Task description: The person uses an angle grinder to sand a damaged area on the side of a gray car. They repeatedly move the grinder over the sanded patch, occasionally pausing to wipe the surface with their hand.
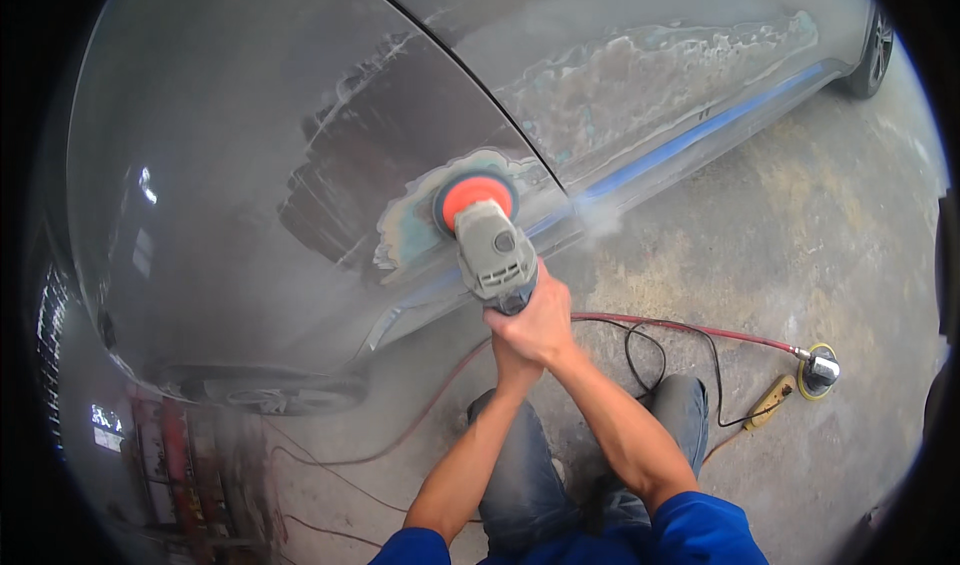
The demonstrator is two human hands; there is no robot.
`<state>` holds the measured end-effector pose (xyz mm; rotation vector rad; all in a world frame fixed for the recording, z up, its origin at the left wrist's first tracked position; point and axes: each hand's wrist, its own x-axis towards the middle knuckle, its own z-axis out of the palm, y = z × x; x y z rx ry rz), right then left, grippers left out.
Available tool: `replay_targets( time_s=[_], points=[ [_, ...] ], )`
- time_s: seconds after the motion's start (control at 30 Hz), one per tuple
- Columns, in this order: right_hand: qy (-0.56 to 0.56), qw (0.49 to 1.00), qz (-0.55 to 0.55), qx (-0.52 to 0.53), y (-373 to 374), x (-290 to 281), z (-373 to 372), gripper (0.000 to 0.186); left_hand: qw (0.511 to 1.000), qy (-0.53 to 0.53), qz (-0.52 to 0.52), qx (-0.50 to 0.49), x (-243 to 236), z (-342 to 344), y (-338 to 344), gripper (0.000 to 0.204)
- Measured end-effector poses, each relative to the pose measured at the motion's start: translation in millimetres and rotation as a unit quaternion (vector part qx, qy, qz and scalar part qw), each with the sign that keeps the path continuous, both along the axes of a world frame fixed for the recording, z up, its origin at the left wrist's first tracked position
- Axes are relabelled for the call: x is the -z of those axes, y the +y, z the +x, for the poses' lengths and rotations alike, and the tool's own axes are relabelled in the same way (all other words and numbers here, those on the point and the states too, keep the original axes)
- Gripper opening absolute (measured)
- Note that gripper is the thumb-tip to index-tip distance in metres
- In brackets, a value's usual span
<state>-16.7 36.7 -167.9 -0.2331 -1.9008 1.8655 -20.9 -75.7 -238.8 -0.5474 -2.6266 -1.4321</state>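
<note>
- Power sander (490, 250) at the lower edge of the grey car panel (220, 215), near the panel seam.
- Long axis running away from the body, up the view and tilted slightly left; rear end toward the torso, orange-red disc (477, 197) at the far end, turned to the panel.
- Right hand (543, 317) clenched round the sander's rear end; left hand (510, 360) at the same place, closed on it too, partly covered by the right, finger detail hidden.
- Under and around the disc: pale, teal-tinged patch (405, 220), partly blocked from sight by disc and sander body.
- Up and left of that, dark scuffed area (365, 155).
- Just right of the disc, whitish dust haze (600, 217), blurring the car's lower edge.
- Beyond the seam, larger mottled patch (660, 75) on the next panel; blue strip (700, 137) below it.
- Wheels at both ends: one at upper right (880, 55), one at lower left (275, 397).
- On the concrete floor (750, 235), right side: red hose (700, 329) leading to a second sander (822, 369); yellow block (770, 402) just beside; black cable (715, 365) looped near the right knee.
- Hose line passing behind the forearms, interrupted by them.
- Lower left: reddish rack (175, 445), contents too blurred to tell.
</note>
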Motion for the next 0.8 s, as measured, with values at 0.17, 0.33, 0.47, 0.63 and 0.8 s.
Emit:
replay_targets(
  time_s=[0.17,0.33,0.47,0.63,0.8],
  points=[
    [-0.006,0.999,-0.033,0.000,8.1,-11.7,-3.8,0.068,1.000,0.004,0.029,-0.001,-0.5,-8.0,5.6,0.060],
    [-0.009,0.999,-0.041,0.032,4.1,3.0,8.6,0.066,0.999,-0.023,0.023,0.013,-6.9,7.7,11.4,0.068],
    [-0.035,0.999,-0.006,0.003,24.9,-15.1,-2.0,0.070,0.999,-0.036,0.028,0.016,-4.7,-7.2,22.3,0.072],
    [0.008,0.998,-0.023,0.053,21.4,-0.4,6.0,0.064,0.998,-0.020,0.051,0.027,-7.0,1.2,33.5,0.071],
    [-0.021,0.999,-0.023,0.024,25.1,-5.1,0.5,0.069,0.999,-0.028,0.033,0.023,-6.2,-3.2,30.1,0.069]
  ],
)
